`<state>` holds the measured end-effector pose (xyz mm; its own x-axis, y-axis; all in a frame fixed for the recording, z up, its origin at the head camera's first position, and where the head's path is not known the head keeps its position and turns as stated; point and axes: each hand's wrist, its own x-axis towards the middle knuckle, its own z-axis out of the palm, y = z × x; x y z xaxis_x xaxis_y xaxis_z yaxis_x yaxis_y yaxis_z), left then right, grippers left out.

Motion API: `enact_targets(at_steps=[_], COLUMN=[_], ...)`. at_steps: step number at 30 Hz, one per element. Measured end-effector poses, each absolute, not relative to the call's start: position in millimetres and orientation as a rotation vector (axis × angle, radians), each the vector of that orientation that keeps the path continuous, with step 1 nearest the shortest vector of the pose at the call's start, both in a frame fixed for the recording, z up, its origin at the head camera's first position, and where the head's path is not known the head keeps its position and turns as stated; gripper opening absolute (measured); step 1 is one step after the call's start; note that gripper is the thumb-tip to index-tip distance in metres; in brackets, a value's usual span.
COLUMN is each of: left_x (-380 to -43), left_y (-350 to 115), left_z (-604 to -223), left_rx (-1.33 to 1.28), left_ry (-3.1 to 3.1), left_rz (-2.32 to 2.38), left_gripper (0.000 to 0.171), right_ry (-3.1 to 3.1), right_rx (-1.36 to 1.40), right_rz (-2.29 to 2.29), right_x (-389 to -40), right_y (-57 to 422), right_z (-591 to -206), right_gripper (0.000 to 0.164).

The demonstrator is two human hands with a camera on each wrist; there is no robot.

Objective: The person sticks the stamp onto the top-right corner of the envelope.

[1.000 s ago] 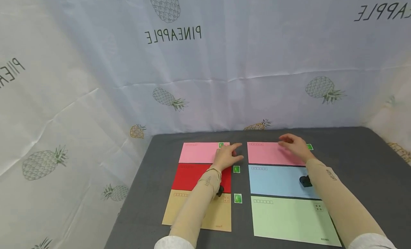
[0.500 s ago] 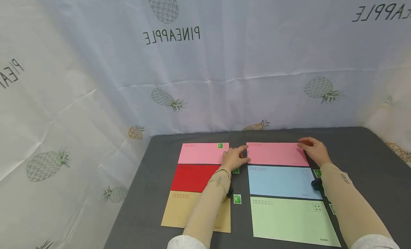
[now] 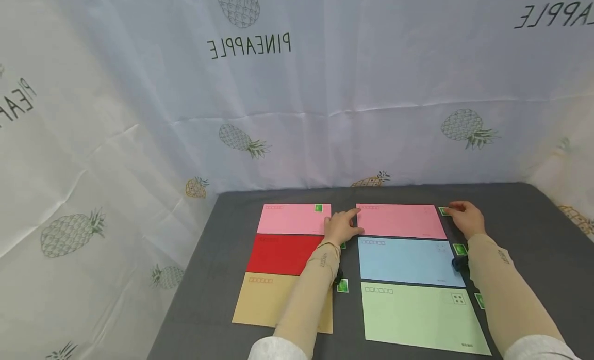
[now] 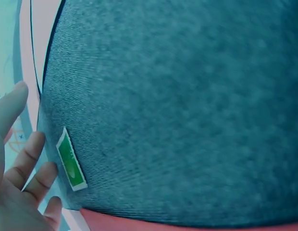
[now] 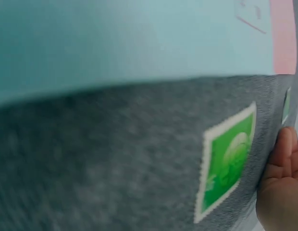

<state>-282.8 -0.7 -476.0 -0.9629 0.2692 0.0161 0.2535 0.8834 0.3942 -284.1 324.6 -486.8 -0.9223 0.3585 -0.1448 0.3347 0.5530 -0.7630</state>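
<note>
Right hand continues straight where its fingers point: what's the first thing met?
Likely the green stamp lying beside the right pink envelope; whether the fingers already touch it is unclear. Past it comes that envelope.

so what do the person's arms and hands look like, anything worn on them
The left hand and right hand wear no gloves. The left arm sleeve and right arm sleeve are beige, with small dark lettering near each wrist. White fabric shows at their near ends, and a small black device sits by each wrist.
</note>
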Motion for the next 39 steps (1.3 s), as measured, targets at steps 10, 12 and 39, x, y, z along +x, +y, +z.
enact_targets(at_steps=[10, 12, 39], left_x=[-280.0, -279.7, -276.5], left_y=[5.1, 5.3, 11.8], left_z=[-474.1, -474.2, -467.8], left_rx=[0.400, 0.401, 0.253], left_ry=[2.970, 2.975, 2.945], left_rz=[0.507, 0.466, 0.524], left_gripper=[0.061, 0.057, 0.051], right_ry=[-2.828, -2.843, -2.782], right_rx=[-0.583, -0.544, -0.620], right_rz=[1.315, 1.297, 1.172], right_x=[-286.1, -286.3, -288.2], right_y=[327.3, 327.3, 328.1], right_z=[-489.5, -490.5, -494.9], right_gripper=[0.057, 0.056, 0.044])
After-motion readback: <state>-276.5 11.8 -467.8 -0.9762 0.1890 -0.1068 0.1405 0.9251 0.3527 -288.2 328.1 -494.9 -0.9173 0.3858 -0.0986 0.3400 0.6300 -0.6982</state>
